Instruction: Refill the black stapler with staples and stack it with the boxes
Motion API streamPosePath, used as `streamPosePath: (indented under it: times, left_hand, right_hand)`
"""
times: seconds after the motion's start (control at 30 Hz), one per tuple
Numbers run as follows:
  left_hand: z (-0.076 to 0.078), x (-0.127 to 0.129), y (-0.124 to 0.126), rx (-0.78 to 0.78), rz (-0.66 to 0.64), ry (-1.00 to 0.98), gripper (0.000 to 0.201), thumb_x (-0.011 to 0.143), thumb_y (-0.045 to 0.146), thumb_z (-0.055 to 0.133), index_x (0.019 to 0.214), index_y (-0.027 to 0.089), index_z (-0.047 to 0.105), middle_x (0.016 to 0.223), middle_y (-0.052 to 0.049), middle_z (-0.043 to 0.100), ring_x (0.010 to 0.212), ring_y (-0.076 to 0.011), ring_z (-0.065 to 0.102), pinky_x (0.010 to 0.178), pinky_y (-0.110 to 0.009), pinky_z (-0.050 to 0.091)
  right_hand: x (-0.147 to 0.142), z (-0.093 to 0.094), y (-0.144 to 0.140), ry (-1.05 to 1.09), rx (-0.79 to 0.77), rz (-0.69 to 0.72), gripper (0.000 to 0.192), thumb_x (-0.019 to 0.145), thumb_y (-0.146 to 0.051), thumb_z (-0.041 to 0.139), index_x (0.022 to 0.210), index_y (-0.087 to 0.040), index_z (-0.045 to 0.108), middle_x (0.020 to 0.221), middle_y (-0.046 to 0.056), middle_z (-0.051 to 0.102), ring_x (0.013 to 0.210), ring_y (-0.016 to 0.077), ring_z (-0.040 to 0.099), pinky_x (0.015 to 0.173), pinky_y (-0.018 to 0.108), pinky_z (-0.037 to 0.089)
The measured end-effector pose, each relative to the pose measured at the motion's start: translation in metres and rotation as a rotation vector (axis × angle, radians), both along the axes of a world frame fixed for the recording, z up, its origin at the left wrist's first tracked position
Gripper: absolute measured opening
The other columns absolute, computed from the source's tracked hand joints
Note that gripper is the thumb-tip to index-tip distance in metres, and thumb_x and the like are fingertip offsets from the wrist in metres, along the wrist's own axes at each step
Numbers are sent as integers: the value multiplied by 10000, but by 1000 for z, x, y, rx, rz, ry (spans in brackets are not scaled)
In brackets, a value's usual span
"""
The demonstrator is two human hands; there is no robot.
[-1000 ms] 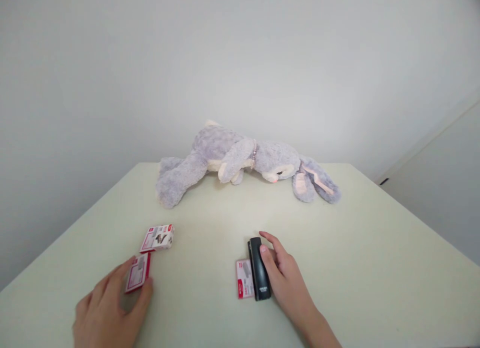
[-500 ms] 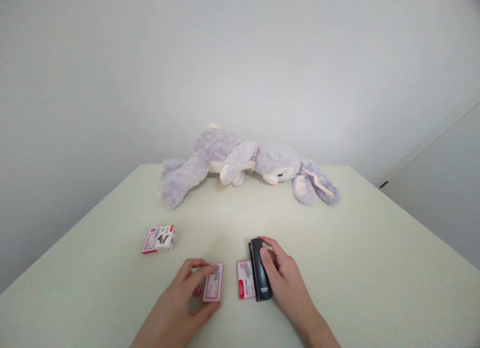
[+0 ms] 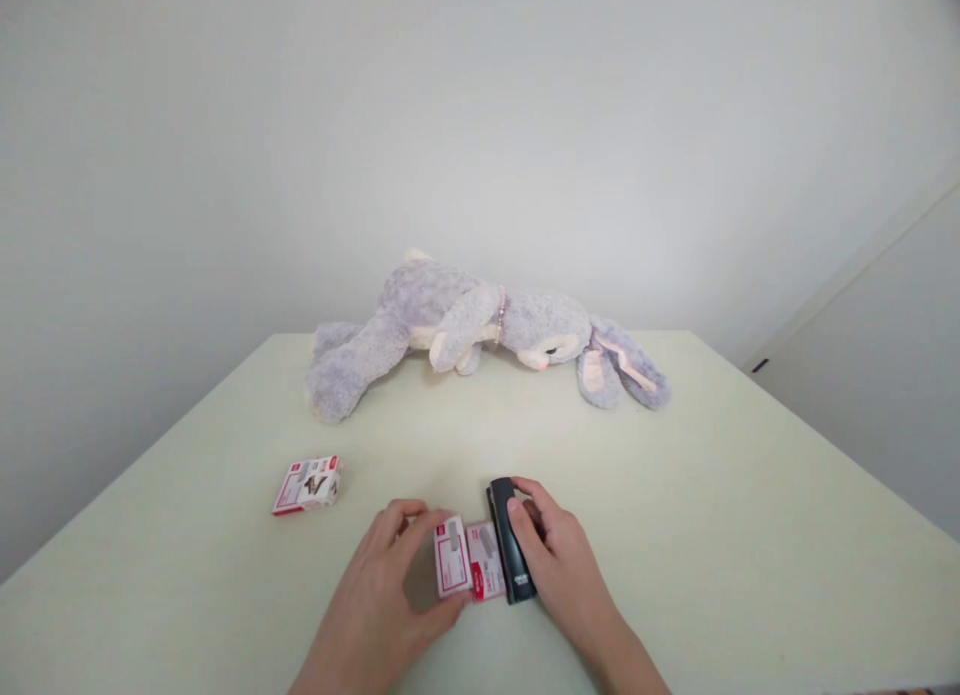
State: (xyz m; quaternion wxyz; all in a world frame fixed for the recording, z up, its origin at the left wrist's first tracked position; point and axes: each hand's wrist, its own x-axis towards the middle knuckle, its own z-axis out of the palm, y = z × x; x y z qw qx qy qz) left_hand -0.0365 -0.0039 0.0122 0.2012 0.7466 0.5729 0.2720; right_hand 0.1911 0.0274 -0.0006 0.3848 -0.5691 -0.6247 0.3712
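My left hand (image 3: 394, 585) grips a small white and pink staple box (image 3: 451, 557) by its near and far ends, thumb at the near end and fingers at the far one. Right beside it lies a second staple box (image 3: 486, 560) with a red patch on its label. Along that box's right side stands a black stapler (image 3: 511, 540), lengthwise to me. My right hand (image 3: 559, 550) is closed around the stapler from the right, thumb on its top and fingers at its far end.
A third staple box (image 3: 307, 485), with a stapler pictured on it, lies on the pale green table (image 3: 187, 575) to the left. A grey-lilac plush rabbit (image 3: 450, 315) lies on its side along the back edge, against the wall (image 3: 480, 125).
My left hand has brought its staple box rightward, up against the second staple box. My right hand keeps its hold on the stapler. The view has shifted slightly.
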Motion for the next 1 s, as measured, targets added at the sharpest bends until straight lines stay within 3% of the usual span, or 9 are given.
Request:
streamPosePath:
  times: [0.13,0.27,0.4,0.53,0.63,0.7,0.8,0.9,1.0]
  left_hand:
    - [8,21,10,-5,-86,-12,592,716,234,807,1272,311,617,1285,-73,634,1182,-301,605,1039,-471,509]
    - [4,43,13,-44,-160,31,573,674,210,836,1203,296,636,1202,-63,686,1110,-313,615,984,-486,507]
    - [5,38,9,-10,-146,11,713,688,308,879,1337,300,585,1320,-76,654,1196,-324,592,1025,-487,496]
    - [15,-25,20,205,91,14,424,985,373,563,1407,328,562,1437,-52,592,1343,-288,519,1177,-496,380]
    - [15,-103,40,206,344,49,474,1001,436,471,1452,307,536,1426,-48,605,1320,-292,532,1142,-491,428]
    - [9,-153,51,104,341,128,540,989,452,432,1486,257,511,1478,-73,584,1355,-308,516,1167,-516,397]
    - [0,-202,56,-27,179,238,622,902,489,550,1457,208,539,1464,-93,610,1321,-324,565,1145,-475,426]
    - [-7,-215,37,-69,166,272,594,851,482,640,1398,260,578,1418,-45,648,1276,-319,605,1114,-448,463]
    - [-13,-186,6,-100,227,265,549,751,449,742,1257,251,666,1242,-74,723,1142,-334,669,1007,-455,545]
  right_hand:
    - [0,-2,1,-3,-2,11,476,1044,-559,434,1279,-203,645,711,8,675,624,184,620,579,262,458]
    - [1,-2,1,-11,-2,25,453,1049,-551,438,1275,-217,643,740,9,688,658,190,636,619,272,468]
    - [2,-2,1,-10,-10,45,444,1053,-549,438,1283,-225,636,746,1,683,660,183,632,619,270,451]
    - [3,-4,2,-22,-26,42,458,1056,-564,427,1292,-230,631,674,-29,600,615,173,583,579,266,404]
    - [3,-6,2,-31,-33,39,459,1051,-574,432,1285,-234,633,667,-35,575,614,172,570,585,268,399]
    - [3,-6,2,-25,-37,46,459,1051,-570,432,1290,-232,630,673,-35,578,616,172,573,587,269,402]
    - [3,-6,2,-16,-28,46,460,1048,-566,434,1281,-224,635,668,-34,571,615,174,571,581,270,404]
    - [4,-6,3,-14,-34,46,458,1047,-571,436,1271,-226,638,664,-33,569,608,174,565,576,272,402]
    - [4,-8,3,-12,-48,50,449,1050,-574,431,1268,-237,634,675,-30,586,616,176,576,580,274,403]
